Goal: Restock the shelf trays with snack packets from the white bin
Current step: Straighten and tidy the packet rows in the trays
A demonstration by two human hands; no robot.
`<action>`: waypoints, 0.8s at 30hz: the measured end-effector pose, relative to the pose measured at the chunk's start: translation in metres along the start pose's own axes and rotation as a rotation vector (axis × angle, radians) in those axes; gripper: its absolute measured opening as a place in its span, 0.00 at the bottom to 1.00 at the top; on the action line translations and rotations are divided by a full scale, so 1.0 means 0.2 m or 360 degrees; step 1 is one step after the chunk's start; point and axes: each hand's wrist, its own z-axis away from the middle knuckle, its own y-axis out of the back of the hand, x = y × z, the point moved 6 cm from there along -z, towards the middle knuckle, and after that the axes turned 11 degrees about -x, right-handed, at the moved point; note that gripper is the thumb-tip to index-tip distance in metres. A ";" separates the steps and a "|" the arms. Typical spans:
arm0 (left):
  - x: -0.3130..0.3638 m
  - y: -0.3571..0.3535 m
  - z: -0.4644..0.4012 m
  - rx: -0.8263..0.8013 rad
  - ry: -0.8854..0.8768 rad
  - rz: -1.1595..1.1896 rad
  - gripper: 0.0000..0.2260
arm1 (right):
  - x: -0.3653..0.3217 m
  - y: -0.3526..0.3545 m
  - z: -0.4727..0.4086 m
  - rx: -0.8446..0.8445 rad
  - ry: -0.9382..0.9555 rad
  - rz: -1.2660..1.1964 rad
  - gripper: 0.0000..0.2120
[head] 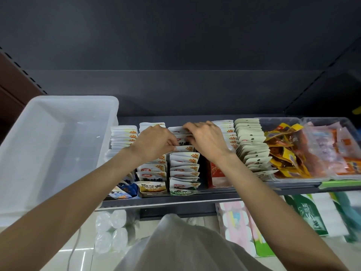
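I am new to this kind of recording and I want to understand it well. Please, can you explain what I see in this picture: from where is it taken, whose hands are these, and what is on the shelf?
There is no machine here. The one picture comes from a camera worn on a person's head, looking forward and down at their own bare arms.

The left hand and the right hand meet over a middle row of white snack packets that stand upright in shelf trays. The fingers pinch packets in that row, as if pushing them into place.

At the left sits the white bin; it looks empty. At the right, clear tubs hold loose yellow and orange packets. Below the shelf are more goods, too blurred to name.
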 end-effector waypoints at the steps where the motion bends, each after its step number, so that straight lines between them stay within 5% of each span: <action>1: 0.00 0.00 0.00 0.0010 0.0000 0.0005 0.08 | 0.00 0.00 0.00 -0.0008 -0.0001 -0.0023 0.12; 8: 0.00 0.00 0.02 0.0061 -0.0014 -0.0022 0.08 | -0.01 -0.01 0.02 0.0108 0.0063 0.0039 0.08; 13: 0.00 0.01 -0.01 -0.0074 -0.0060 0.0057 0.08 | 0.04 -0.01 -0.03 -0.0198 -0.0104 -0.0110 0.11; 18: 0.01 0.03 -0.09 -0.0195 -0.0051 -0.0120 0.10 | -0.02 0.01 -0.08 -0.0203 0.0026 0.0233 0.06; 24: 0.08 0.03 -0.02 0.0370 -0.0172 -0.0661 0.07 | 0.00 0.06 0.00 0.0272 0.0052 0.0004 0.05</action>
